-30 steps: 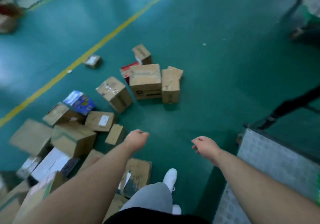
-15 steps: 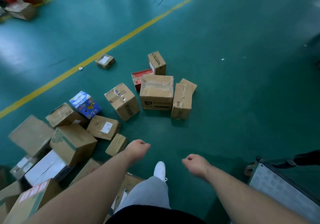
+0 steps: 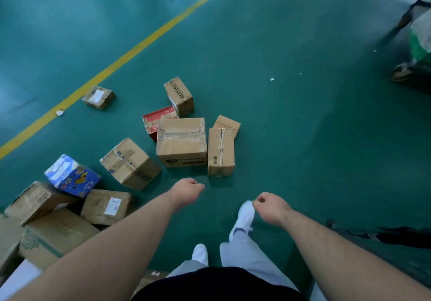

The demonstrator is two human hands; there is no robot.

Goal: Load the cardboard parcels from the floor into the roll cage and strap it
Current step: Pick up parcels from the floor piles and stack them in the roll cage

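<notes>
Two hands empty: left hand (image 3: pixel 186 192) and right hand (image 3: pixel 271 208) held out ahead, fingers (image 3: pixel 198 186) loosely curled, gripping nothing; likely kept free for next pickup. Cardboard parcels lie strewn on green floor (image 3: pixel 303 137). Large taped box (image 3: pixel 182 142) sits straight ahead, tall narrow box (image 3: pixel 220 152) touching its right side, red box (image 3: pixel 155 121) tucked behind. More heaped lower left around blue printed box (image 3: pixel 72 176). White shoe (image 3: pixel 242 216) points toward cluster. Roll cage not clearly visible; dark frame (image 3: pixel 384 235) at right edge may belong to it.
</notes>
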